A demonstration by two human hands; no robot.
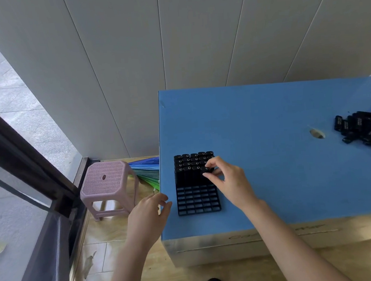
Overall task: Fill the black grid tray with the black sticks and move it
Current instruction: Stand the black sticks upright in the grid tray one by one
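Fingers (214, 178) on stick (204, 169), tray (199, 212) perhaps half-full

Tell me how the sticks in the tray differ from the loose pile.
The tray sticks stand upright in tidy rows in the black grid tray; the pile sticks lie flat, jumbled at the right of the blue table. The tray sticks show ringed ends; the pile sticks show printed sides. Both are black.

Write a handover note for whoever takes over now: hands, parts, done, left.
Right hand: fingers pinch a stick at the right end of the nearest filled row.
Left hand: holds nothing, beside the left edge of the blue table.
Black grid tray: far rows hold upright sticks, near rows empty.
Loose sticks: piled at the table's right edge.
Left: fill near rows, move tray.
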